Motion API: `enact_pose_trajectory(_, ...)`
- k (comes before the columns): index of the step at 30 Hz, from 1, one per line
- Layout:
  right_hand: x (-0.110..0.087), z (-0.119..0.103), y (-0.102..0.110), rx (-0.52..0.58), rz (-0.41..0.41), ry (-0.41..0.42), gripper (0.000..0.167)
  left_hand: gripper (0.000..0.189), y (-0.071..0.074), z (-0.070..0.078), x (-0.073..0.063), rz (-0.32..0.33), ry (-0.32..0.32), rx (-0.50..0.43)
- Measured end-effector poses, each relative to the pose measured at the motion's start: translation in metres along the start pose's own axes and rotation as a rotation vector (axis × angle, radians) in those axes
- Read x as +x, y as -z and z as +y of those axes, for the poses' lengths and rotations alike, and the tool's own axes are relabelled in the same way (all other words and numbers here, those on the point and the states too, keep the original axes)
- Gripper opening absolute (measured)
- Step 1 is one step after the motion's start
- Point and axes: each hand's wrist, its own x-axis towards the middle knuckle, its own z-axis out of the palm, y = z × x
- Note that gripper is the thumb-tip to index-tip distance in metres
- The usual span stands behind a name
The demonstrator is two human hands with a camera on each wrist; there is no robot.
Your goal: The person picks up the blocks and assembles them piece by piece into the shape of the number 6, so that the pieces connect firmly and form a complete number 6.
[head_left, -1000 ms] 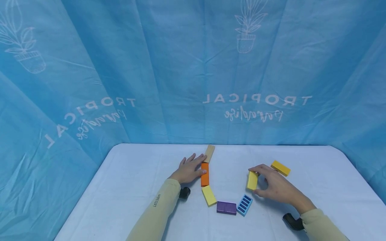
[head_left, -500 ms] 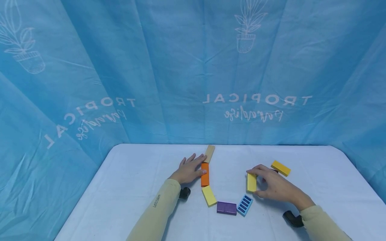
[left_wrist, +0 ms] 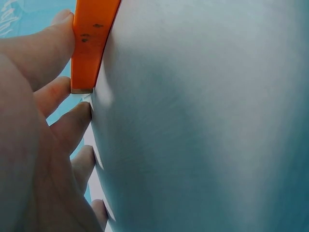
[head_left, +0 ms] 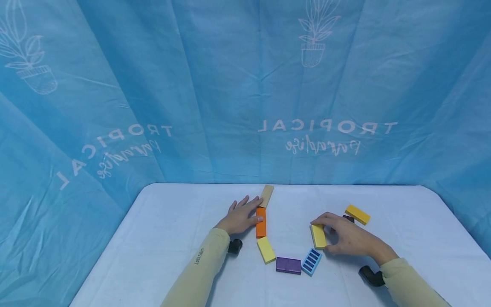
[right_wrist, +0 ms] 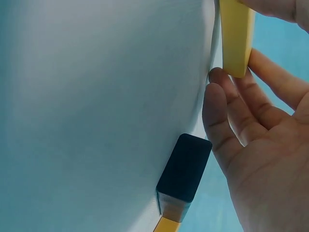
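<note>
My right hand (head_left: 347, 236) grips a pale yellow block (head_left: 318, 237) between its thumb and fingers, close above a light blue block (head_left: 311, 261) with dark bars. In the right wrist view the yellow block (right_wrist: 236, 38) stands out between thumb and fingers. My left hand (head_left: 239, 217) rests with its fingers spread, thumb touching an orange block (head_left: 261, 230). Its index fingertip reaches the near end of a tan block (head_left: 267, 195). Toward me, a second pale yellow block (head_left: 266, 250) and a purple block (head_left: 288, 265) continue the curve to the blue one.
Behind my right hand lie a golden yellow block (head_left: 357, 214) and a dark block (right_wrist: 184, 166), the latter partly hidden in the head view. A white cloth covers the table (head_left: 172, 256). A blue printed curtain (head_left: 230, 85) hangs around its back and sides.
My right hand has moved slightly left and toward me with the pale yellow block, which has turned a little and come nearer the blue block. The left hand stays in place.
</note>
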Motion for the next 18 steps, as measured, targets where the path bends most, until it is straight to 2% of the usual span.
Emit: enact_pose_trajectory(18,0.0048,-0.0023,-0.0006,0.003,-0.044,0.019,0.064,0.066,-0.0007,0.0001,0.0005,-0.002,0.011,0.004)
